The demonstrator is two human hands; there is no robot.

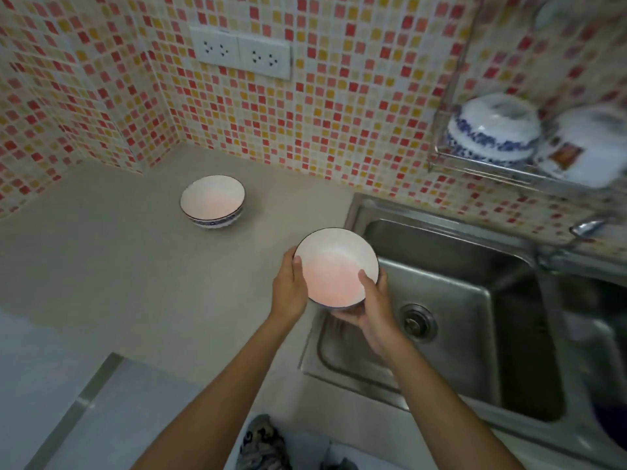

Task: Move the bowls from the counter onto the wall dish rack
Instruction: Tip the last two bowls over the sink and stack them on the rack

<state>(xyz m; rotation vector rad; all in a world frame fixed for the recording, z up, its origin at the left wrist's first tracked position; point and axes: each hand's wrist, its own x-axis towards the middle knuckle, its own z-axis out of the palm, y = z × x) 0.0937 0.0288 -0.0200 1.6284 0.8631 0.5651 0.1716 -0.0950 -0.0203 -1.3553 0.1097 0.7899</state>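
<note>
I hold a white bowl with a dark rim (334, 266) upright in the air, over the counter edge beside the sink. My left hand (288, 286) grips its left side, thumb on the rim. My right hand (368, 307) cups it from below, thumb inside the rim. A second white bowl with a blue pattern (213, 201) stands upright on the beige counter (118, 259) near the back wall. The wire wall dish rack (475, 164) hangs at the upper right and holds a blue-patterned bowl (493, 130) and a white bowl (587, 149), both upside down.
A steel sink (441, 293) with a drain lies to the right of the counter, and a tap (587, 228) comes off the wall at far right. Double wall sockets (241, 50) sit on the mosaic tiles. Shoes on the floor show at the bottom.
</note>
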